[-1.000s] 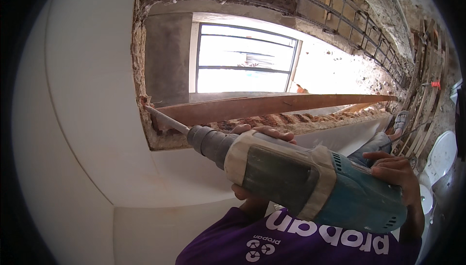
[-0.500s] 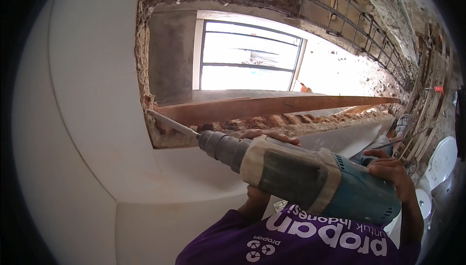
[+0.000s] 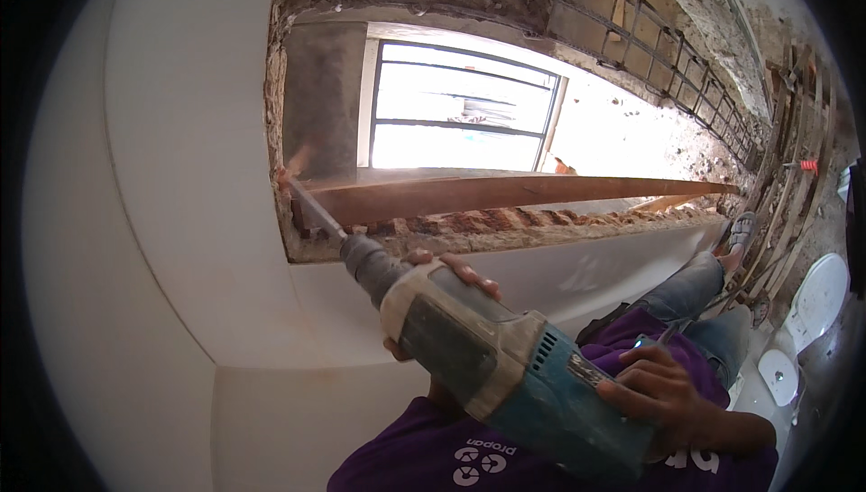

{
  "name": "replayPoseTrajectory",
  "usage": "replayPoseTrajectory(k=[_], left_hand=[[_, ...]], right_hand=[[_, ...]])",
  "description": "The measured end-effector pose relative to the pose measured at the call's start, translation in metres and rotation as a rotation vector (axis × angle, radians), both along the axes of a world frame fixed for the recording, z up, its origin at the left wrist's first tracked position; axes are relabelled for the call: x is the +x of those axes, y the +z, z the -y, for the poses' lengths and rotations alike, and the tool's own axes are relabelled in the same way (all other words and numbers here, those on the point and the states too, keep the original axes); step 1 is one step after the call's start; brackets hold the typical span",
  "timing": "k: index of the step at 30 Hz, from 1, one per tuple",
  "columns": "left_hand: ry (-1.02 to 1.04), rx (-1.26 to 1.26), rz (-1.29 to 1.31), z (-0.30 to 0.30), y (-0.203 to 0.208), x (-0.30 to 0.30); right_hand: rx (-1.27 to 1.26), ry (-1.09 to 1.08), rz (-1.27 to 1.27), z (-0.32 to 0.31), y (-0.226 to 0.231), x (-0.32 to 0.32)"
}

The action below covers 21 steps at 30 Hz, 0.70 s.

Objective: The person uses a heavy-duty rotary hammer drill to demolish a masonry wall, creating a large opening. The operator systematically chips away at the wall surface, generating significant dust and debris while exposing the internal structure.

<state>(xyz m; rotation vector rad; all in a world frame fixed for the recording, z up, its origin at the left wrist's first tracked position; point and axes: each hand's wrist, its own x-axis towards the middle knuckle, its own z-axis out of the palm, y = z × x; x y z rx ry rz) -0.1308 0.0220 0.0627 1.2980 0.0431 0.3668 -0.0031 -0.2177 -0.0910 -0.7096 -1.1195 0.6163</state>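
Observation:
Both my hands hold a teal and grey demolition hammer (image 3: 532, 384), slanted across the lower middle of the head view. My left hand (image 3: 467, 275) is wrapped round its front housing; only some fingers show, the rest hidden behind the tool. At the rear end my right hand (image 3: 657, 393) grips the handle, which the body partly hides. A long chisel bit (image 3: 317, 207) runs up and left from the nose. Its tip meets the broken, orange-brown brick edge (image 3: 282, 176) at the left side of a wall opening, with haze around it.
A reddish-brown wooden board (image 3: 469, 194) lies along the opening's rough lower ledge (image 3: 505, 229). Beyond is a barred window (image 3: 465, 122). A steel rebar cage (image 3: 672, 55) spans the upper right. Long wooden strips (image 3: 794, 176) and a white round-ended object (image 3: 819, 298) lie far right.
The hammer's body has swung left and its rear end down, so the bit points more steeply upward. My right hand has moved left and lower with it. The tip sits higher on the brick edge.

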Motion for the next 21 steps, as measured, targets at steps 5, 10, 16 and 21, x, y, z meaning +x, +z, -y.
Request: replayPoseTrajectory(k=[5, 10, 16, 21], left_hand=[[0.063, -0.088, 0.015, 0.023, 0.005, 0.004], [-0.045, -0.048, 0.005, 0.029, -0.027, 0.003], [0.270, -0.208, -0.060, 0.057, -0.054, 0.015], [0.297, -0.361, -0.192, 0.077, -0.058, 0.035]], right_hand=[[0.053, -0.097, 0.009, 0.007, 0.000, -0.021], [-0.022, -0.093, -0.003, 0.042, -0.017, -0.020], [-0.227, -0.110, 0.046, 0.090, -0.001, -0.020], [-0.313, -0.241, -0.253, 0.116, -0.037, -0.080]])
